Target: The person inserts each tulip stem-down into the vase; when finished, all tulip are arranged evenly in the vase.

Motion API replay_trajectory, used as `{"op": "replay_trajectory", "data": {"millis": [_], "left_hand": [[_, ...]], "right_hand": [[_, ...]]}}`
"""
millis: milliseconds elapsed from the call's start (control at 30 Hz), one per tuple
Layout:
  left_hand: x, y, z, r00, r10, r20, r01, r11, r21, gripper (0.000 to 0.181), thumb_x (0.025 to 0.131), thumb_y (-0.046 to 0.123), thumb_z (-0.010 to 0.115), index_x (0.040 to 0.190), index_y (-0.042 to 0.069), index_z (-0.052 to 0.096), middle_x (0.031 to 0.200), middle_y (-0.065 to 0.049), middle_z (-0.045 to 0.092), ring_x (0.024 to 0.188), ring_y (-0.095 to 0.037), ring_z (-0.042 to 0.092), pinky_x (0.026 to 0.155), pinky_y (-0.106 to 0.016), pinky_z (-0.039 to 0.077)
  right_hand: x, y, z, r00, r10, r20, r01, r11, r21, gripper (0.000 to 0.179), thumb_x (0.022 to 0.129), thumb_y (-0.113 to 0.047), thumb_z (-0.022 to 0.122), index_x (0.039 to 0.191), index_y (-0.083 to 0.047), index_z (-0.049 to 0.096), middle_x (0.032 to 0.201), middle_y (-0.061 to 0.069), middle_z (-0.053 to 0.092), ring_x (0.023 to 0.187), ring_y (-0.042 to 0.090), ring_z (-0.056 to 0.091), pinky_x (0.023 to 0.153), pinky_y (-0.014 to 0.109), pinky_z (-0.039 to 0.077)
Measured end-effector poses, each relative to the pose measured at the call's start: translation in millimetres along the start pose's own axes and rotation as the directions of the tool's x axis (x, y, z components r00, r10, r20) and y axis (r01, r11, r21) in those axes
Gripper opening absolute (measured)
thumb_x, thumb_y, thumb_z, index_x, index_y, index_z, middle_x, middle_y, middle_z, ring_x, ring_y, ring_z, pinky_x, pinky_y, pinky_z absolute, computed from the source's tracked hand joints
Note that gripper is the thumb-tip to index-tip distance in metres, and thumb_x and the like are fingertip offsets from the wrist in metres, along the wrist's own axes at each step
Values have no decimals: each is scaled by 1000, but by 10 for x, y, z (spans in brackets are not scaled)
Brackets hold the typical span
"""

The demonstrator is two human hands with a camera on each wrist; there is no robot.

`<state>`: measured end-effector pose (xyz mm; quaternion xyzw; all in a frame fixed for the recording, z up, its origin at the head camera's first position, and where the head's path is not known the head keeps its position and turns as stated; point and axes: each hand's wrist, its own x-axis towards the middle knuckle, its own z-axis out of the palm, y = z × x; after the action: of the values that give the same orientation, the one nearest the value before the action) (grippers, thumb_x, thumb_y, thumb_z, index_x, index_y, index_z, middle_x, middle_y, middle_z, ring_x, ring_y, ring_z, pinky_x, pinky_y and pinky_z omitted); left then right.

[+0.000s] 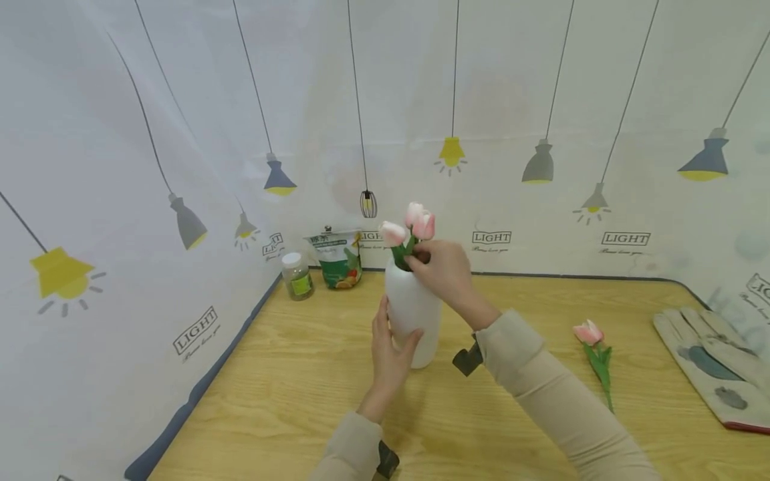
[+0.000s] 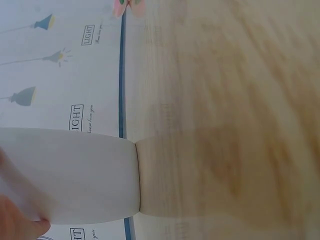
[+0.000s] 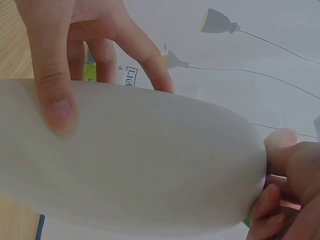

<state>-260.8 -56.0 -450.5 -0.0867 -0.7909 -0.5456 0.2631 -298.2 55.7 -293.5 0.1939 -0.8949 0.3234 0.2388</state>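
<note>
A tall white vase [image 1: 414,310] stands on the wooden table with pink tulips [image 1: 415,224] showing above its mouth. My left hand [image 1: 391,357] holds the vase low on its left side, thumb across the front and fingers along the far side. In the right wrist view, that thumb [image 3: 60,110] presses on the white surface. At the vase's rim, my right hand [image 1: 448,270] pinches a tulip among the green leaves; the fingertips partly hide its stem. The vase's base [image 2: 136,177] meets the tabletop in the left wrist view.
Another pink tulip [image 1: 597,357] lies on the table to the right. Beyond it are work gloves [image 1: 712,367]. A lidded jar [image 1: 297,277] and a green-and-white pouch [image 1: 339,260] stand at the back left, near the printed wall covering [image 1: 409,120].
</note>
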Motion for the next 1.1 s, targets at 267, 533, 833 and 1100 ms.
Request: {"op": "replay_trajectory", "data": {"millis": [267,533,833,1100], "left_hand": [[-9,-2,-3,1000,25,-5,-25,1000,10,80,80,33,62,142,26,13,136,-11,33,120,-29,38,90,-50,41],[1,1,-9,1000,-21,10,21,1000,3,82,78,34,64,142,25,14,135,-11,34,118,-29,40,91,-47,42],[34,22,-24,999,-53,11,53,999,10,82,78,30,66,141,27,15,134,-10,35,119,-28,39,92,-46,42],[14,30,3,999,-35,3,35,999,-4,82,78,34,65,142,23,15,134,-11,34,119,-29,39,92,-46,42]], "right_hand": [[-123,25,-49,996,-94,1,94,993,67,22,78,-21,67,91,-3,69,76,8,67,61,15,57,53,22,46],[-537,424,-407,970,-185,-158,199,977,81,17,76,-14,68,91,-5,69,75,7,65,45,4,44,41,17,37],[-1168,1739,-1005,960,251,120,-244,967,-74,39,89,-32,51,107,0,61,96,23,62,61,12,55,42,25,41],[-1795,2594,-1165,805,485,342,-402,870,-287,58,85,-43,52,104,11,59,85,23,65,58,17,59,48,29,45]]}}
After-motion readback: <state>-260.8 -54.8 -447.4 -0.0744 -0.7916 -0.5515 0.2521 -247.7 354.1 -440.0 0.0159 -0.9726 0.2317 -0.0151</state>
